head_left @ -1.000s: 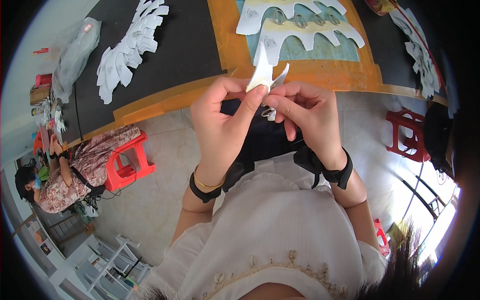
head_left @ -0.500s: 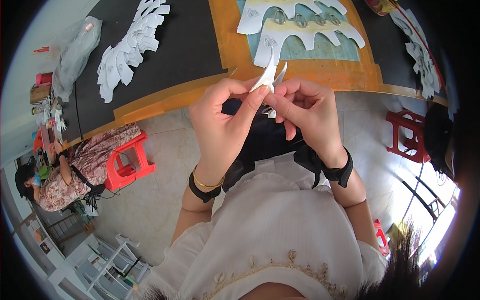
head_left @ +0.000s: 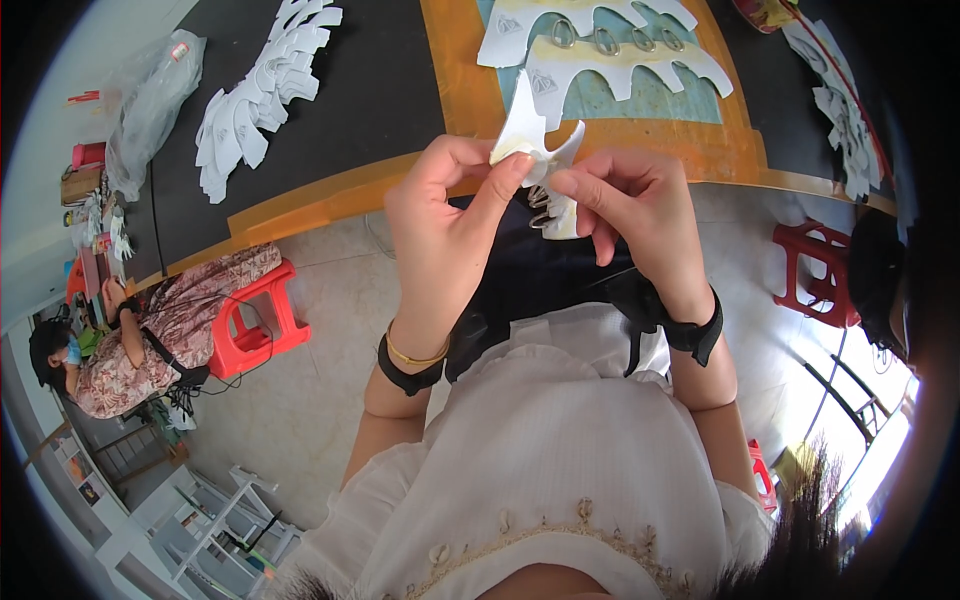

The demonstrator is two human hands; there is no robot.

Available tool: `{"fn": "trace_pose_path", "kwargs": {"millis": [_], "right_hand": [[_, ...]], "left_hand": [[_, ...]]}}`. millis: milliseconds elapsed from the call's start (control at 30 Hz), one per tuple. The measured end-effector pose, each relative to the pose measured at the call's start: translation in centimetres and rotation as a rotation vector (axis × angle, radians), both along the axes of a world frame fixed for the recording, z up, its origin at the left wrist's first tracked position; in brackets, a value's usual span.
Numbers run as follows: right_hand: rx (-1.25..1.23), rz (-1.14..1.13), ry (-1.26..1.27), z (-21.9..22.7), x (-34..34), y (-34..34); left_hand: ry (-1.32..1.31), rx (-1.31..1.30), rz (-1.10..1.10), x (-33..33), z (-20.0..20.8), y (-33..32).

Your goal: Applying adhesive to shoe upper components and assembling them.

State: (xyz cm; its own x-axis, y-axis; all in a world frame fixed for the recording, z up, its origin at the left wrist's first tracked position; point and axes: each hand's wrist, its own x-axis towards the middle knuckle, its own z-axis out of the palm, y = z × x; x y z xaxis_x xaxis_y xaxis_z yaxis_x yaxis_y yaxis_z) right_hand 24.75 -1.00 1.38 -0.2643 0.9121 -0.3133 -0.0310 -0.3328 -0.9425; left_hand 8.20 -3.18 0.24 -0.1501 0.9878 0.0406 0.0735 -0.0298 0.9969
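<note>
A white scalloped piece (head_left: 520, 118) with metal oval rings along it is held up just off the table's near edge. Between thumb and fingers, my left hand (head_left: 440, 215) pinches its upper part. My right hand (head_left: 645, 225) grips the piece from the other side, thumb and forefinger closed at its edge. Several rings (head_left: 540, 208) hang in the gap between my hands; the lower end of the piece is partly behind my right fingers. Straight ahead, a matching white piece (head_left: 580, 72) with oval rings (head_left: 606, 41) lies on a blue-green mat (head_left: 640, 108), a second one behind it.
Orange-brown tape (head_left: 400, 172) borders the black tabletop (head_left: 385, 70). Overlapping white pieces (head_left: 255, 105) lie at left, more (head_left: 845, 120) at right. A clear plastic bag (head_left: 150, 110) rests far left. At left a person (head_left: 130, 370) sits by a red stool (head_left: 262, 325); another red stool (head_left: 815, 270) stands right.
My hands have moved slightly apart. The white piece has opened out from its folded shape, so more of it and its rings show.
</note>
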Motion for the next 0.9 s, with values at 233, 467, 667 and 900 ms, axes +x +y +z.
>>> {"fn": "trace_pose_path", "kwargs": {"millis": [233, 467, 667, 900], "right_hand": [[-0.045, 0.021, 0.097, -0.7, -0.9, -0.2], [-0.017, 0.022, 0.057, -0.1, -0.6, -0.6], [-0.022, 0.033, 0.131, -0.9, -0.7, -0.3], [-0.023, 0.020, 0.147, -1.4, -1.1, -0.4]], "left_hand": [[0.093, 0.086, 0.008, 0.5, 0.7, -0.2], [0.154, 0.055, 0.022, 0.2, 1.0, 0.0], [0.168, 0.078, 0.068, 0.2, 0.6, 0.3], [0.085, 0.036, 0.060, 0.2, 0.3, 0.5]]}}
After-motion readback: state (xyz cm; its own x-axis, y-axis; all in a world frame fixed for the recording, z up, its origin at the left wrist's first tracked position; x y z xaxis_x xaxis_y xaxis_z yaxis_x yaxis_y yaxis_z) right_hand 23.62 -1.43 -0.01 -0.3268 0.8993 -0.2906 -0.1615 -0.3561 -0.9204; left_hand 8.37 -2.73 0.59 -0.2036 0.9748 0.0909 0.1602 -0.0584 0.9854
